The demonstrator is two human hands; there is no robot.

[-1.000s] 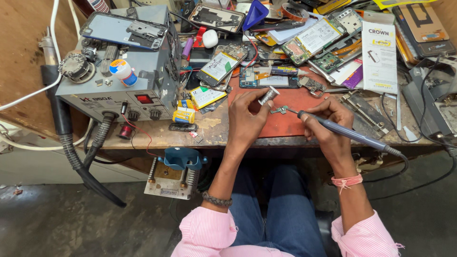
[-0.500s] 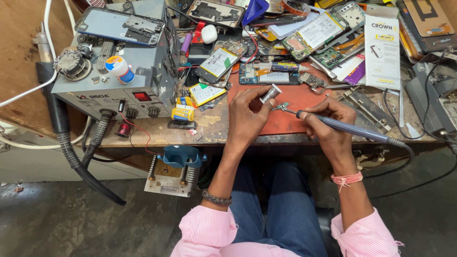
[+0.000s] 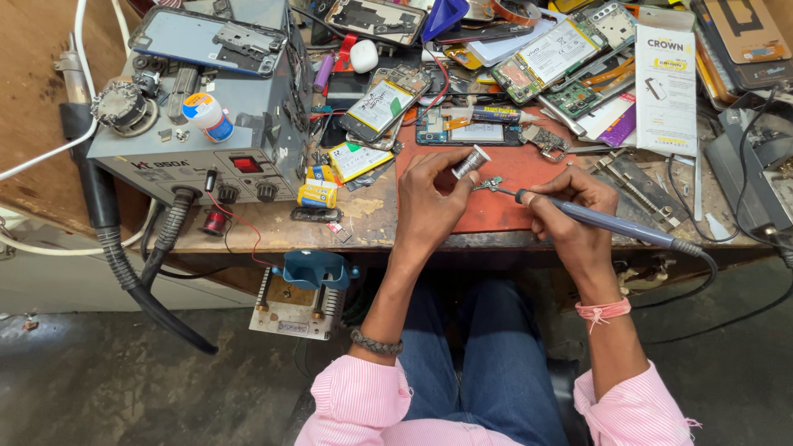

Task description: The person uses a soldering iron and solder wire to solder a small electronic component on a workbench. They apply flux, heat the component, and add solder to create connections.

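The left hand (image 3: 429,202) has its fingers pinched on a small silvery spool of solder wire (image 3: 471,162). The right hand (image 3: 570,211) is clamped around a slim grey soldering iron (image 3: 611,223), its tip touching a tiny green circuit board piece (image 3: 493,183) on the red work mat (image 3: 529,165). At ten o'clock stands a grey rework station box (image 3: 198,157); dismantled phones (image 3: 388,103) lie at twelve

- soldering iron (image 3: 611,221) in the right hand (image 3: 570,216): matt blue-grey plastic grip, metal tip
- solder spool (image 3: 471,162) in the left hand (image 3: 431,198): shiny silvery metal
- work mat (image 3: 512,177): dull red, rubbery, smooth
- bench top (image 3: 273,223): worn wood, scuffed and stained
- grey station box (image 3: 186,161): painted metal, matt
- its hose (image 3: 124,264): ribbed black plastic
- shirt cuffs (image 3: 363,400): pink woven cloth
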